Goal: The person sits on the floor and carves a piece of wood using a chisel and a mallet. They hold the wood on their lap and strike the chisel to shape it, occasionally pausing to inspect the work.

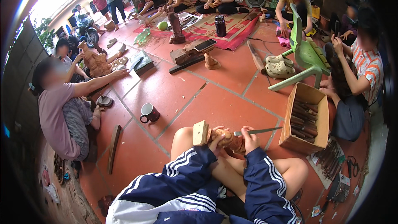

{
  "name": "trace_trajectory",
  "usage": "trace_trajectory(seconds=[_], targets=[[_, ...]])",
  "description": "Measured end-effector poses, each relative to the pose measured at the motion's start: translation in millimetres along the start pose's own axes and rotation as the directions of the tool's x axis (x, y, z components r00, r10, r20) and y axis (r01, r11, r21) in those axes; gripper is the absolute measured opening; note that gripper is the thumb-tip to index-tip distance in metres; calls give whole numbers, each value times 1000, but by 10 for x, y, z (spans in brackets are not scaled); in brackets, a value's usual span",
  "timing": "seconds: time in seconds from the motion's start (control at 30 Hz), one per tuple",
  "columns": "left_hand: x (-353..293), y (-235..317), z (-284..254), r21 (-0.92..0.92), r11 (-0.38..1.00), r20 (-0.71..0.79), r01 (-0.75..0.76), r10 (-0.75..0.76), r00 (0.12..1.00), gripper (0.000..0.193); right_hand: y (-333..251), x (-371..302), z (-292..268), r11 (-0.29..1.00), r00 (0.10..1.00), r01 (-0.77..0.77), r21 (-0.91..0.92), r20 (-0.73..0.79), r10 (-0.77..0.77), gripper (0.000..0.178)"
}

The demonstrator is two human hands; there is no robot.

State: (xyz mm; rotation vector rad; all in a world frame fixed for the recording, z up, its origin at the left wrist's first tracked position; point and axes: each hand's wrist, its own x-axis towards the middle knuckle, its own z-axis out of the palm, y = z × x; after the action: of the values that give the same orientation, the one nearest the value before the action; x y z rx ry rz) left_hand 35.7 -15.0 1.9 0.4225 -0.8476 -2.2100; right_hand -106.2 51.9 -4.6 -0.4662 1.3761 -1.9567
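Observation:
Over my crossed legs, my left hand is closed round a small wooden carving. The carving lies on its side, its pale squared base block turned to the left. On its right side my right hand grips a long, thin grey tool that looks like a file. Its tapered end points right, toward the cardboard box, and its other end reaches the carving. Fingers cover part of both the carving and the tool, so I cannot tell whether they touch.
A cardboard box of carving tools stands at the right, with more tools beside it. Ahead are a dark mug, a wooden strip, a green chair and pale clogs. Several people sit around on the tiled floor.

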Motion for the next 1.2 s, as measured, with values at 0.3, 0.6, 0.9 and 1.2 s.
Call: trace_trajectory(seconds=[0.3, 0.6, 0.9, 1.2], targets=[[54, 87, 75, -75, 997, -37, -1, -2, 999, 37, 102, 146, -166, 983, 994, -69, -171, -96, 53, 11], [66, 92, 9, -89, 996, -26, -2, -1, 1000, 37, 100, 111, -101, 948, 998, 46, -315, -28, -58, 14], [121, -29, -154, -43, 999, -51, 10, -12, 999, 42, 358, 174, -273, 909, 988, 19, -416, -133, -81, 23], [77, 14, -43, -124, 992, -57, 11, -18, 998, 41, 148, 103, 12, 961, 989, 110, -254, -66, -131, 28]])
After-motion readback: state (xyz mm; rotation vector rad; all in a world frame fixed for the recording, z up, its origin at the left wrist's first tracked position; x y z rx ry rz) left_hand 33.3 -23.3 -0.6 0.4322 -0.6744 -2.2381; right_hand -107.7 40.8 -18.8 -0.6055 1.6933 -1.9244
